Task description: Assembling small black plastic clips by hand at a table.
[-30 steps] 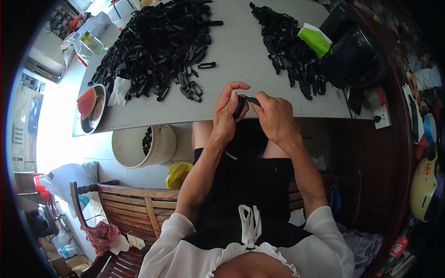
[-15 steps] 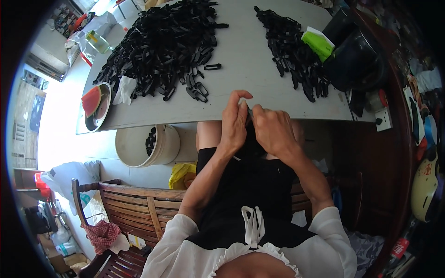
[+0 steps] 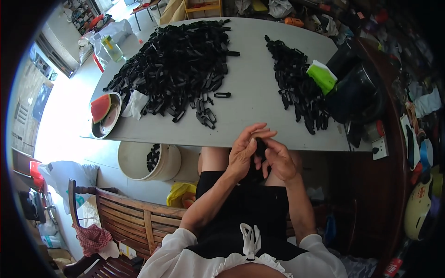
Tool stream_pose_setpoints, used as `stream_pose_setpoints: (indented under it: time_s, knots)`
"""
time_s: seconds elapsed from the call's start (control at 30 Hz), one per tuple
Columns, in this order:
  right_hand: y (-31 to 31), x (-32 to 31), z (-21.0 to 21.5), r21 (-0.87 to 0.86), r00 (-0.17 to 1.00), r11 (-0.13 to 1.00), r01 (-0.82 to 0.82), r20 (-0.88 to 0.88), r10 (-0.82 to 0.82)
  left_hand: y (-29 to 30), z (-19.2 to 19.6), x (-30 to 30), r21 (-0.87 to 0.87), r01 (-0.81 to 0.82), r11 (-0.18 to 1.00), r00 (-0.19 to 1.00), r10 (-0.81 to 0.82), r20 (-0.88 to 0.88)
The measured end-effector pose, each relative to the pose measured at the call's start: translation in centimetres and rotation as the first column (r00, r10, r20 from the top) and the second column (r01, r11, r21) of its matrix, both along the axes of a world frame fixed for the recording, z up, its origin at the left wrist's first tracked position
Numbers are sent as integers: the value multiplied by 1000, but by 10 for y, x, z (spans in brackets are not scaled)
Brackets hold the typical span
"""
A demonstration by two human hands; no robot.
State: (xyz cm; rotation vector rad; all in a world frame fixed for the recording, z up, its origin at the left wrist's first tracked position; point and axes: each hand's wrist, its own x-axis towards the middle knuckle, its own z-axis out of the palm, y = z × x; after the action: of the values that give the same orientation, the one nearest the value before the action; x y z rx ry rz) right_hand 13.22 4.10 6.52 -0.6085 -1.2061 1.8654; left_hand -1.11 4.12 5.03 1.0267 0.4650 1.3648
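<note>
Just over the table's front edge, a small dark piece [image 3: 260, 147], probably one of the black plastic parts, sits between my two hands. My left hand [image 3: 242, 155] pinches it from the left, thumb raised and fingers reaching across the top. From the other side my right hand [image 3: 282, 163] has its fingers bent round the same piece, which they partly cover. On the table a large heap of black plastic parts [image 3: 181, 65], slim and loop-shaped, lies ahead to the left. A narrower pile of similar black parts [image 3: 301, 92] spreads at the right, and one loose part [image 3: 222, 95] rests between them.
A metal dish [image 3: 117, 116] with a watermelon slice [image 3: 100, 109] and a crumpled tissue [image 3: 136, 104] are at the table's left. At the right stand a black kettle [image 3: 357, 95] and a green packet [image 3: 321, 78]. Below is a bucket [image 3: 172, 162] containing black parts.
My view has tilted up, so the table sits lower in it. The right hand has gone from a closed fist-like grip to looser, more extended fingers around the dark piece.
</note>
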Motion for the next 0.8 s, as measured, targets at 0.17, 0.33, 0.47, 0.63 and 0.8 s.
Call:
stream_pose_setpoints:
  time_s: [0.17, 0.33, 0.47, 0.63, 0.8]
  knots:
    - [0, 8, -14, -65, 997, 998, 1, -71, -6, -5, 3, 1, 12, 144, 989, 990, -144, 3]
    - [-12, 13, -45, 263, 707, 964, 39, 674, -212, -3, 2, -17, 343, -151, 927, 718, 342, -606]
    - [-26, 21, -83, 514, 132, 783, -351, 855, -502, 20, 0, -29, 576, -257, 776, 343, 631, -696]
    - [37, 29, 28, 115, 483, 872, -475, 862, 150, 43, -18, -42, 632, -204, 747, 204, 664, -719]
    - [233, 35, 85, 676, 511, 733, -77, 658, -553, 45, -25, -38, 667, -110, 736, 47, 675, -737]
